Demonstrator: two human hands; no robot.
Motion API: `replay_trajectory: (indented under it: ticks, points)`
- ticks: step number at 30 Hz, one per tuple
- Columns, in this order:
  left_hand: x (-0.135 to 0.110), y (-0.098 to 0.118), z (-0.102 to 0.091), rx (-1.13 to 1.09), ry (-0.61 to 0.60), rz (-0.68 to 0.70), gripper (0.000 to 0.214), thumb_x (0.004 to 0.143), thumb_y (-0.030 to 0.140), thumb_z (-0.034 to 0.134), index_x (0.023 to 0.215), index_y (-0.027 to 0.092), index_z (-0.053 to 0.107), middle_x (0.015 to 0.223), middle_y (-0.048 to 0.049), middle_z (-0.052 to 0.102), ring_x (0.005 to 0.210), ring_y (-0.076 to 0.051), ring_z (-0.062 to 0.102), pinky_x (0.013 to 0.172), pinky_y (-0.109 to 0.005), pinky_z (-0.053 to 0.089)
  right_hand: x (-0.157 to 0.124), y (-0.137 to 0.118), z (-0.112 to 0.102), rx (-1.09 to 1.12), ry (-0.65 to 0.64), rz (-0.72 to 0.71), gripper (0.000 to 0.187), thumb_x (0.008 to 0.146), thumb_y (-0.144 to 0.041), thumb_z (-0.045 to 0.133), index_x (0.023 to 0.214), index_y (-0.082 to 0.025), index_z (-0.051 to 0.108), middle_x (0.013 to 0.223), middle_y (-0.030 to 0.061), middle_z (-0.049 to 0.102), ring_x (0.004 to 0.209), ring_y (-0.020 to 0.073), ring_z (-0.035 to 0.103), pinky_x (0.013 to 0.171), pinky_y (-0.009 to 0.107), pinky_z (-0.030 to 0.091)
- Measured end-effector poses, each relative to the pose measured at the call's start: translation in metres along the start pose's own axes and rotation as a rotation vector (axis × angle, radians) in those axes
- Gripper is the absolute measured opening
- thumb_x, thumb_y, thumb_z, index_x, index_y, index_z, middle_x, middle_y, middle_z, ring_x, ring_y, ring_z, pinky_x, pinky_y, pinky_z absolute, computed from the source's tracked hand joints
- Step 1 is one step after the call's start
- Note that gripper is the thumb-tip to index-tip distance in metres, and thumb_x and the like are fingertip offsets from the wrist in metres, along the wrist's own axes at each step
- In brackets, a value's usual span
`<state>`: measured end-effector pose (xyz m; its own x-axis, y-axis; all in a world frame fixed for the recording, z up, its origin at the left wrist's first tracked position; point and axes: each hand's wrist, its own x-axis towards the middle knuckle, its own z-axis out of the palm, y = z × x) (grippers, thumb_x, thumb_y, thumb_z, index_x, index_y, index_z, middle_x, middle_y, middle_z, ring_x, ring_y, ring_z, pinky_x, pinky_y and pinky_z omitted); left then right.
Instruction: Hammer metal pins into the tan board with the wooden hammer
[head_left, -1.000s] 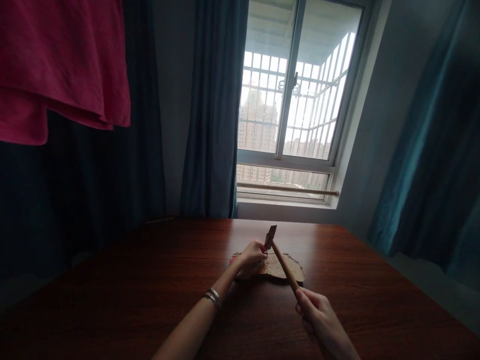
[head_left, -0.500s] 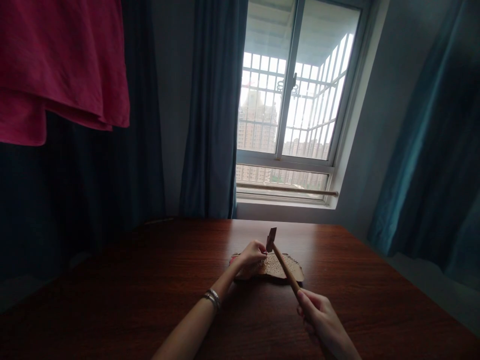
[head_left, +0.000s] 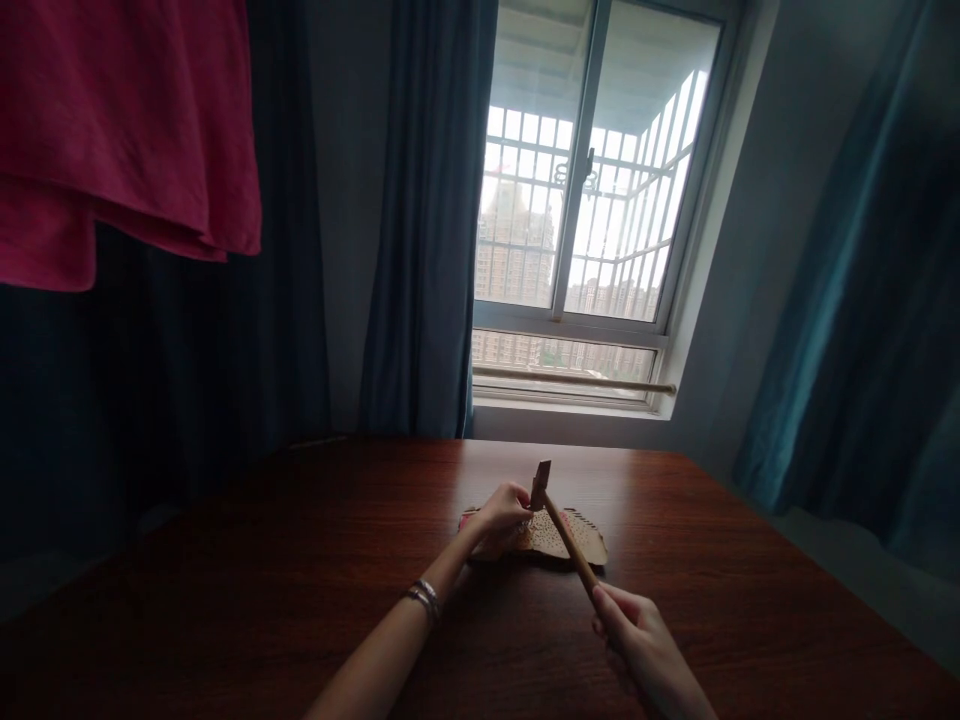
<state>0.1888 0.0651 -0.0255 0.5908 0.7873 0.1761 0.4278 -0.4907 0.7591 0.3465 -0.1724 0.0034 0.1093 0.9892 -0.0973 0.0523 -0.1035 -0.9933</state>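
My right hand [head_left: 634, 625] is wrapped round the wooden handle of a hammer [head_left: 568, 540], whose head is raised at the far end. That head is close beside the fingertips of my left hand [head_left: 508, 508]. The left fingers are pinched together over a flat wooden board [head_left: 555, 540] with many small holes or dots and a wavy edge. What they pinch is too small to make out. Something red shows at the board's left end, partly hidden behind the left hand.
The board lies on a dark reddish-brown wooden table [head_left: 360, 560]. Behind the table are a barred window [head_left: 570, 240] and a blue curtain [head_left: 427, 220]. A pink cloth [head_left: 135, 130] hangs at the upper left, and another curtain [head_left: 832, 260] hangs at the right.
The hammer head has dropped slightly and shifted a little left, nearer the left fingertips. My left hand keeps its pinch over the board in nearly the same spot.
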Motion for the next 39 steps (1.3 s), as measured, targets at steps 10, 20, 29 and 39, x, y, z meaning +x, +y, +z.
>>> replay_trajectory:
  ticks: [10, 20, 29, 39]
  points:
    - [0.0013, -0.0012, 0.0010, 0.001, 0.011, 0.008, 0.029, 0.062, 0.028, 0.058, 0.078, 0.007, 0.070, 0.068, -0.0052, 0.065, 0.060, -0.014, 0.054, 0.051, -0.020, 0.035, -0.0008, -0.0017, -0.0008, 0.031, -0.026, -0.016, 0.040, 0.074, -0.057, 0.051, 0.070, -0.017, 0.047, 0.057, -0.0062, 0.043, 0.031, 0.0005, 0.029, 0.027, 0.014, 0.019]
    - [0.0001, 0.0010, 0.0004, -0.001, 0.009, 0.015, 0.027, 0.063, 0.028, 0.057, 0.075, 0.008, 0.070, 0.066, -0.0027, 0.063, 0.058, -0.013, 0.053, 0.050, -0.020, 0.034, 0.0026, -0.0010, -0.0009, 0.024, -0.021, -0.015, 0.041, 0.074, -0.057, 0.051, 0.071, -0.017, 0.048, 0.057, -0.0059, 0.043, 0.033, 0.0017, 0.033, 0.027, 0.014, 0.020]
    - [-0.0018, 0.0050, -0.0015, 0.012, 0.015, 0.005, 0.025, 0.062, 0.025, 0.056, 0.075, 0.008, 0.069, 0.065, -0.0028, 0.062, 0.058, -0.012, 0.052, 0.050, -0.020, 0.033, -0.0006, -0.0019, -0.0018, 0.012, 0.004, -0.010, 0.041, 0.075, -0.057, 0.050, 0.069, -0.017, 0.046, 0.059, -0.0054, 0.044, 0.033, 0.0008, 0.031, 0.027, 0.013, 0.018]
    - [-0.0013, 0.0015, -0.0008, 0.014, 0.024, 0.003, 0.027, 0.062, 0.028, 0.057, 0.074, 0.007, 0.069, 0.063, -0.0029, 0.061, 0.056, -0.012, 0.050, 0.048, -0.020, 0.031, -0.0013, 0.0025, 0.0008, 0.078, 0.006, -0.004, 0.043, 0.073, -0.059, 0.051, 0.075, -0.016, 0.051, 0.058, -0.0061, 0.043, 0.031, 0.0003, 0.029, 0.027, 0.014, 0.018]
